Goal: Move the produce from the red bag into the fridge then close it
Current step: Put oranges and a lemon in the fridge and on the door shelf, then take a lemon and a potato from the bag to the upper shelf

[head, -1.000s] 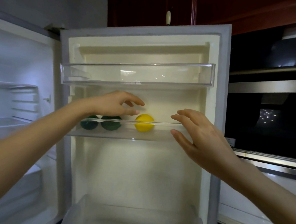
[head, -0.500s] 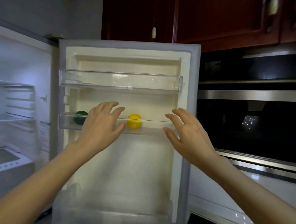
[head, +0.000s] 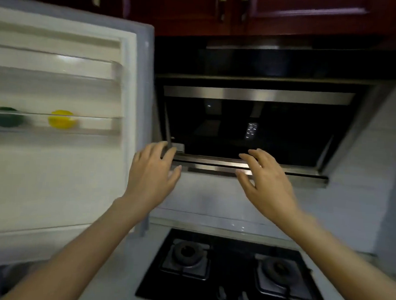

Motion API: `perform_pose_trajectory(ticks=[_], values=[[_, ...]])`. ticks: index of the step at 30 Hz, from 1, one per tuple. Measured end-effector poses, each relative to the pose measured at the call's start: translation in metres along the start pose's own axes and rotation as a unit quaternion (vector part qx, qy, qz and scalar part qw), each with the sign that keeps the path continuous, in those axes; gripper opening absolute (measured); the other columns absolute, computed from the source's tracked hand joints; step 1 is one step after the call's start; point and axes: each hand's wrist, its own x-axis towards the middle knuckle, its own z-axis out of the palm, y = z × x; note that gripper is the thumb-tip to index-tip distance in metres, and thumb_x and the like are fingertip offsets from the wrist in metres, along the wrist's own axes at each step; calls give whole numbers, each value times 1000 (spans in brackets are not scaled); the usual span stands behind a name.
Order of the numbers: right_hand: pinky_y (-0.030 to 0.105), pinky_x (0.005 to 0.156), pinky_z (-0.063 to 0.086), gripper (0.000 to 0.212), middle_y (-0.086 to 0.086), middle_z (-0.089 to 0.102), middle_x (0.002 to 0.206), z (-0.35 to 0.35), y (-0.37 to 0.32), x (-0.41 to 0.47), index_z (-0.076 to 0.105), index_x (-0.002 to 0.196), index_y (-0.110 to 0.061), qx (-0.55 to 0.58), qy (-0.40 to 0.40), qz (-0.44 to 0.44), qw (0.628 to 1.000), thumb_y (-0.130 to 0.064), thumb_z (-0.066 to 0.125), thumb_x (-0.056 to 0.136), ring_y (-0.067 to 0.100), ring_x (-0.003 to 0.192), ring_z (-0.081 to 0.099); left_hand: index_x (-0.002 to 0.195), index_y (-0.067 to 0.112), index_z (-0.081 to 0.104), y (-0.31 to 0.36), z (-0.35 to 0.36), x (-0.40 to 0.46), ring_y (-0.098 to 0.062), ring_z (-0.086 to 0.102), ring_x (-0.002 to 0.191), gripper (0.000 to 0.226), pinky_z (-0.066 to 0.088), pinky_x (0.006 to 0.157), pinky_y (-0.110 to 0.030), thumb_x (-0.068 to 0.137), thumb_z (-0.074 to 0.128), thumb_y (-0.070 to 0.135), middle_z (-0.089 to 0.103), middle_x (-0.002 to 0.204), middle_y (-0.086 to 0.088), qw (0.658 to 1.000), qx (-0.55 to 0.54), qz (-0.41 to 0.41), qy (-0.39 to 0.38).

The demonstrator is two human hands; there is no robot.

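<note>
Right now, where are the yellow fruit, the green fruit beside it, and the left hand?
yellow fruit [head: 61, 119]: head view, middle of its blurred yellow body behind the door shelf rail.
green fruit [head: 5, 117]: head view, centre of its dark green body.
left hand [head: 152, 172]: head view, back of the hand.

Door shelf [head: 93, 132] at nine o'clock, with lemon [head: 61, 119] and green fruit [head: 5, 117] side by side.
</note>
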Motion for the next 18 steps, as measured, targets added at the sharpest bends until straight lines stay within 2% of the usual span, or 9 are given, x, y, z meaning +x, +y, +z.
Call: perform_pose_trajectory(ticks=[5,10,12,15,18], values=[[35,105,33,43,8,50,134,-25,93,-51,49,131,-12,-58,-5,78,995,-34,48,94,24,128,41,122,9,59,108,56,11,-33,51,119,43,42,95,-47,84,61,31,57,127,-13,995,-92,38,-9],[34,106,30,44,7,47,137,-44,185,-96,47,133,-13,-125,-26,156,980,-35,46,95,24,128,39,123,12,57,208,117,21,-31,51,118,44,42,95,-46,86,52,36,56,127,-11,981,-171,87,-41],[36,107,30,43,8,48,136,-50,223,-109,48,133,-12,-150,-31,179,972,-34,47,95,25,128,40,121,11,59,246,142,29,-33,51,118,44,42,95,-46,84,54,35,56,127,-13,974,-198,102,-50],[40,103,35,42,11,53,130,-60,278,-126,52,129,-9,-175,-32,222,959,-32,48,94,29,122,46,122,10,58,304,177,44,-34,49,120,44,39,98,-46,85,59,32,53,131,-14,961,-238,124,-62],[40,98,39,41,14,57,122,-73,327,-147,56,124,-7,-214,-28,251,944,-33,47,93,31,115,51,124,10,56,364,204,56,-35,49,119,50,40,97,-45,84,47,38,52,132,-15,947,-273,153,-80]])
